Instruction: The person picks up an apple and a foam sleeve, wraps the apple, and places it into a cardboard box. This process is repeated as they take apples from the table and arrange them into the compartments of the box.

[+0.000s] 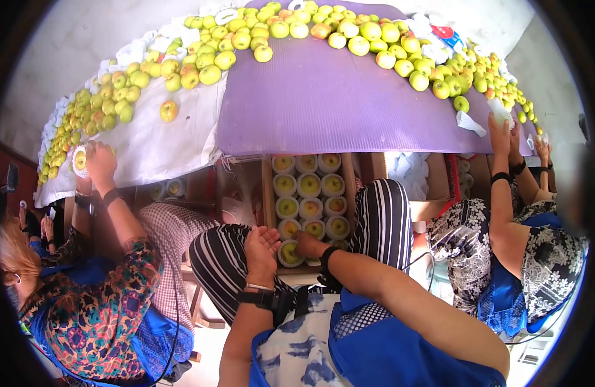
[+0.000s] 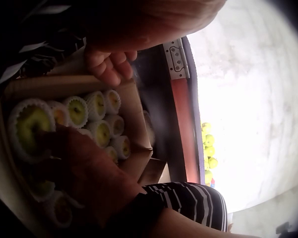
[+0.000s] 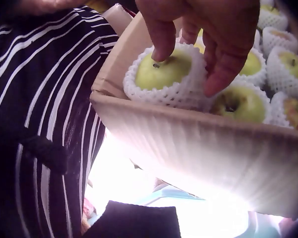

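Note:
A cardboard box (image 3: 188, 131) between the person's knees holds rows of green-yellow apples, each in a white foam net. My right hand (image 1: 307, 245) grips a netted apple (image 3: 161, 77) in the box's near left corner. In the right wrist view its thumb lies on top by the stem, and the other fingers reach down the net's side, next to another netted apple (image 3: 241, 104). My left hand (image 1: 261, 250) holds nothing, palm turned up and fingers loosely bent, beside the box's left edge. The left wrist view shows its fingers (image 2: 109, 64) over the box's rim.
Above the box a table with a purple mat (image 1: 336, 97) and white cloth (image 1: 181, 129) bears heaps of loose apples (image 1: 239, 39). Seated people work on both sides; the left one's hand (image 1: 101, 164) holds a netted apple. Another box (image 1: 407, 174) with white foam nets stands right.

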{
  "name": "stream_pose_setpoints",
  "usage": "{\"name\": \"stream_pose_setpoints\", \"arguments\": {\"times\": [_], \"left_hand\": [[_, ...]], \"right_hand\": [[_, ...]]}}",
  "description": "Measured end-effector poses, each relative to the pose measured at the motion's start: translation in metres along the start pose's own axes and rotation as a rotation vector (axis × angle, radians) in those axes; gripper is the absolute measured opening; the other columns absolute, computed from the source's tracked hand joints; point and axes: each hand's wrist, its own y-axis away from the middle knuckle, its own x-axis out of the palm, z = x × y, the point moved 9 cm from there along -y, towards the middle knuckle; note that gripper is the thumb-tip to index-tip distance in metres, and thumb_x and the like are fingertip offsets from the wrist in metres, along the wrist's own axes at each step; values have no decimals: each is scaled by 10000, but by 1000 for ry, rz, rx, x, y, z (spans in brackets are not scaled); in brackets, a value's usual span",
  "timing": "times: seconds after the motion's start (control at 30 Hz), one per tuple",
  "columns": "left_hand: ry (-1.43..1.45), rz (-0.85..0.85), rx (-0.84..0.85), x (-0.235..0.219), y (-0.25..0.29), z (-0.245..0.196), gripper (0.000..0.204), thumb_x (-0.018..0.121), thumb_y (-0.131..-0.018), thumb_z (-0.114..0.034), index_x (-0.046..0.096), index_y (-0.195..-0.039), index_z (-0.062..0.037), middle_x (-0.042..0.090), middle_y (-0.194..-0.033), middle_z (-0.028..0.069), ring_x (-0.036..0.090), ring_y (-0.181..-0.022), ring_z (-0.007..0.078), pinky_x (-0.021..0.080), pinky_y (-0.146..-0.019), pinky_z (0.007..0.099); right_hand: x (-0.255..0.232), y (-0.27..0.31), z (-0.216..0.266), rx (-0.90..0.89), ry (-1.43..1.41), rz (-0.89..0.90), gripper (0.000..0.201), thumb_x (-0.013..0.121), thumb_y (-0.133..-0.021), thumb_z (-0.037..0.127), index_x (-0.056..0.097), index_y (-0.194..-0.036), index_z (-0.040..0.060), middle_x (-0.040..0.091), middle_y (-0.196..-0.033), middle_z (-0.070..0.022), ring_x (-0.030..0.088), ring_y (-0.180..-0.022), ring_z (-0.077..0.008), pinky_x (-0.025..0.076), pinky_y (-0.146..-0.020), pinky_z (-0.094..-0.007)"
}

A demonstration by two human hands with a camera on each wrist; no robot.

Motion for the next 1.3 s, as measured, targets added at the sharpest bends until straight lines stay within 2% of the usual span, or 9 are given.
{"name": "stream_pose_setpoints", "arguments": {"times": [0.13,0.3,0.4,0.63,0.93,1.13,1.2,1.23,1.3], "left_hand": [[21,8,1,-2,-4,4,331,405,-893,-357,477,-960,-41,579,-837,99,561,-759,202,438,-663,317],[30,22,-2,3,-2,4,327,404,-896,-354,475,-957,-41,580,-834,102,559,-758,199,438,-662,313],[29,29,-10,5,-1,3,327,405,-896,-355,475,-955,-41,582,-832,102,558,-757,200,438,-662,313],[23,47,-18,9,-2,3,339,378,-901,-349,482,-962,-33,578,-868,116,563,-798,228,444,-710,340],[54,60,-25,11,-1,7,308,417,-895,-352,473,-954,-54,583,-834,96,557,-757,199,435,-666,312],[89,77,-1,18,-1,1,316,397,-899,-346,480,-954,-46,585,-839,101,565,-763,208,446,-672,319],[108,75,4,19,1,-1,321,383,-902,-338,483,-953,-38,586,-852,108,571,-780,220,452,-686,330],[116,99,6,23,2,-3,318,380,-902,-333,484,-953,-36,588,-848,108,574,-779,221,453,-685,330],[141,116,5,26,5,-4,315,378,-902,-327,485,-953,-35,590,-845,108,576,-778,221,453,-684,329]], "right_hand": [[6,-11,-11,-31,-27,-81,550,682,-647,115,496,-1150,-6,566,-1079,-201,551,-1001,-312,446,-842,-341],[18,-1,-20,217,-212,159,562,709,-662,194,482,-1113,-53,580,-1008,-210,585,-914,-296,489,-698,-356],[17,7,-16,246,-221,163,586,709,-658,205,466,-1119,-63,568,-1018,-215,585,-901,-299,490,-681,-358],[28,-5,-26,191,-216,138,618,708,-650,205,446,-1137,-72,530,-1080,-222,574,-922,-304,488,-691,-354],[23,9,-32,250,-514,162,685,699,-672,227,381,-1212,-51,467,-1163,-196,521,-994,-303,482,-721,-414],[5,18,-25,308,-661,241,563,635,-744,188,390,-1205,-25,451,-1194,-161,489,-1039,-283,447,-799,-409],[-13,29,-15,334,-822,145,406,621,-740,206,500,-1108,83,549,-1038,-61,523,-912,-190,435,-735,-353],[-18,28,-11,338,-809,146,406,621,-740,206,500,-1108,83,549,-1038,-61,523,-912,-190,435,-735,-353],[-37,19,-2,291,-961,65,494,613,-765,188,420,-1193,35,451,-1199,-132,496,-1008,-282,434,-810,-418]]}}
